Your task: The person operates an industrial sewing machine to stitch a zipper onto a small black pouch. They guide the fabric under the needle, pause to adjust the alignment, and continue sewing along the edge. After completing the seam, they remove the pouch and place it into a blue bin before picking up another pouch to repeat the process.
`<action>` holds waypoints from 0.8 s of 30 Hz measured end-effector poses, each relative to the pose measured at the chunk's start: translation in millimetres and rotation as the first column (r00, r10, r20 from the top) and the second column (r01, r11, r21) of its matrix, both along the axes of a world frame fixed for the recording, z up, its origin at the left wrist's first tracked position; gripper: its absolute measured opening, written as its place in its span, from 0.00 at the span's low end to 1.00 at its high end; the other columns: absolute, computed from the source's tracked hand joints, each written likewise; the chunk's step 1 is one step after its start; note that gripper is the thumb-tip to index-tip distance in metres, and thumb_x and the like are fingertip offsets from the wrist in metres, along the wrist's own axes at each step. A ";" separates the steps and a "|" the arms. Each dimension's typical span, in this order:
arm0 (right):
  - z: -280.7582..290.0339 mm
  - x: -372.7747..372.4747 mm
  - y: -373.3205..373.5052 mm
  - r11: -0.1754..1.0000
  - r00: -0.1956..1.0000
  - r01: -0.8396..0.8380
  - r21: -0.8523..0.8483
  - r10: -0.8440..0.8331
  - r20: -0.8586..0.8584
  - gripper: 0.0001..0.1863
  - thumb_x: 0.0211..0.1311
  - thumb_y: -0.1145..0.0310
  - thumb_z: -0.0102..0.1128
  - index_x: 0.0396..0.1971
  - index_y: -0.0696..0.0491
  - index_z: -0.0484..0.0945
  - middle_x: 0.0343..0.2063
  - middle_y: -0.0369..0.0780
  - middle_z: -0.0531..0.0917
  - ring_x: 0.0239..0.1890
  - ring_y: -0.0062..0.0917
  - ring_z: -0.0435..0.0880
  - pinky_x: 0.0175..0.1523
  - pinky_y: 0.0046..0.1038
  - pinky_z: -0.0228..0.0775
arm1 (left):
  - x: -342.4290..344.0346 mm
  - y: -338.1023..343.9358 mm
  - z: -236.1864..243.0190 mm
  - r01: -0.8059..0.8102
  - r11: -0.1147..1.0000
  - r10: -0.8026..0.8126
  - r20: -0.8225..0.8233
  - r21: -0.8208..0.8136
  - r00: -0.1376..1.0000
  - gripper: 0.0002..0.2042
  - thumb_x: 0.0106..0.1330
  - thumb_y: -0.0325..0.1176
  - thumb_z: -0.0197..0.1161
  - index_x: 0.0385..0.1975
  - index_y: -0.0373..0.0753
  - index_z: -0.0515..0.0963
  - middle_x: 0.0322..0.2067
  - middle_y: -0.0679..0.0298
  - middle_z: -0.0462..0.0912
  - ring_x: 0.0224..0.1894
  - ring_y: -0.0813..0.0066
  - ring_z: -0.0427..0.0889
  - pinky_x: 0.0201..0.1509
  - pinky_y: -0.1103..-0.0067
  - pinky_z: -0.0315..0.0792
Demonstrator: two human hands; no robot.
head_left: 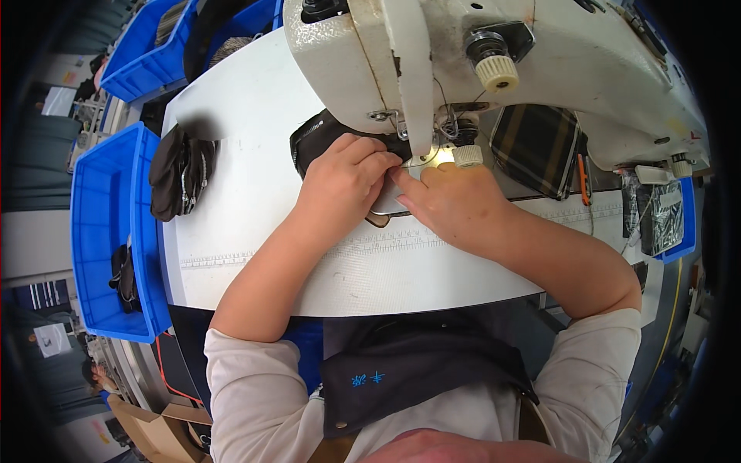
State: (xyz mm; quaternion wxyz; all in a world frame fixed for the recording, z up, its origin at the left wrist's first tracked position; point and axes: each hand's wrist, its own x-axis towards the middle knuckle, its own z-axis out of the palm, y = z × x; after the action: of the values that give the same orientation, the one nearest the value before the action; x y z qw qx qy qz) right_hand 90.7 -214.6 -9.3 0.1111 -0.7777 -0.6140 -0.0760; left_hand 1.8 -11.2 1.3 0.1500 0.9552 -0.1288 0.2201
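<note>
Under the needle area of a white sewing machine [421,100] lies a black fabric piece with a metal zipper [312,140]. My left hand [347,177] presses on it, its fingers bent and closed on the fabric near the presser foot. Close beside it, my right hand [459,202] has its fingers curled, with the index fingertip meeting my left fingertips; whatever it pinches is hidden. A lamp lights the spot by the needle. Below the hands, a small brown-edged piece [378,220] peeks out.
Dark zippered pieces [181,174] lie at the table's left edge, beside a blue bin [116,309] holding dark items. Another blue bin [147,77] stands far left. Right of the needle are dark plaid fabric [536,150] and an orange-handled tool [584,177]. A printed ruler scale [386,243] crosses the white tabletop.
</note>
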 end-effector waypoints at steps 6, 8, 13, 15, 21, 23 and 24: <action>-0.4 0.0 0.2 1.000 1.000 -0.013 0.025 0.013 0.007 0.18 0.68 0.58 0.67 0.52 0.51 0.83 0.25 0.35 0.84 0.27 0.27 0.87 0.25 0.29 0.76 | -1.0 1.6 2.8 0.005 1.000 -0.007 -0.055 -0.025 0.998 0.14 0.53 0.22 0.70 0.40 0.39 0.87 0.40 0.63 0.86 0.44 0.63 0.84 0.48 0.71 0.81; -0.2 0.2 0.8 1.000 1.000 -0.005 0.016 0.005 -0.009 0.17 0.68 0.58 0.67 0.51 0.51 0.83 0.25 0.35 0.83 0.26 0.27 0.87 0.25 0.30 0.75 | 0.1 3.0 1.8 0.011 0.999 -0.013 -0.063 -0.041 0.998 0.14 0.53 0.22 0.70 0.40 0.39 0.87 0.40 0.63 0.86 0.44 0.62 0.84 0.48 0.71 0.81; 4.6 -0.6 -1.5 0.997 0.999 -0.006 0.079 0.010 -0.050 0.14 0.59 0.67 0.67 0.44 0.56 0.83 0.21 0.37 0.83 0.24 0.30 0.86 0.29 0.33 0.75 | -1.1 2.2 2.9 0.021 1.000 -0.022 -0.054 -0.022 0.998 0.14 0.55 0.22 0.70 0.42 0.40 0.89 0.40 0.65 0.86 0.44 0.64 0.83 0.47 0.71 0.81; 1.6 1.9 -1.3 0.994 0.999 0.011 0.111 -0.005 -0.050 0.13 0.59 0.67 0.68 0.43 0.55 0.83 0.21 0.36 0.83 0.23 0.30 0.85 0.29 0.34 0.76 | -3.1 0.9 5.0 0.011 1.000 -0.011 -0.050 0.010 0.999 0.14 0.56 0.23 0.71 0.43 0.41 0.89 0.40 0.66 0.86 0.43 0.65 0.83 0.47 0.72 0.81; 4.9 6.3 -1.7 0.990 0.996 0.073 0.120 -0.080 0.049 0.13 0.55 0.69 0.69 0.42 0.49 0.87 0.24 0.34 0.85 0.23 0.28 0.86 0.27 0.32 0.78 | -5.7 -0.2 8.5 0.014 0.998 -0.012 -0.034 0.061 0.999 0.13 0.56 0.25 0.72 0.42 0.41 0.90 0.39 0.68 0.84 0.42 0.68 0.82 0.46 0.74 0.81; 0.3 8.5 -2.1 0.991 0.996 0.072 0.110 -0.077 0.045 0.14 0.55 0.69 0.69 0.43 0.50 0.87 0.24 0.34 0.85 0.23 0.28 0.86 0.27 0.32 0.78 | -5.7 -0.4 8.7 0.020 0.998 -0.017 -0.038 0.061 0.999 0.13 0.56 0.25 0.72 0.42 0.41 0.90 0.39 0.68 0.84 0.42 0.68 0.82 0.46 0.74 0.81; -1.4 9.2 -2.1 0.992 0.996 0.071 0.105 -0.076 0.043 0.14 0.55 0.69 0.69 0.43 0.50 0.88 0.24 0.34 0.85 0.24 0.28 0.86 0.27 0.32 0.78 | -5.6 -0.5 8.9 0.023 0.998 -0.020 -0.041 0.062 0.999 0.13 0.56 0.25 0.72 0.42 0.41 0.90 0.39 0.68 0.84 0.42 0.68 0.81 0.47 0.74 0.80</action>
State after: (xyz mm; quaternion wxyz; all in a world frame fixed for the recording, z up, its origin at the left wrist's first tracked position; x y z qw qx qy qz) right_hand 99.9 -216.7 -10.7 0.1338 -0.7910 -0.5826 -0.1299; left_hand -3.9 -11.7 10.2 0.1252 0.9623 -0.1427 0.1950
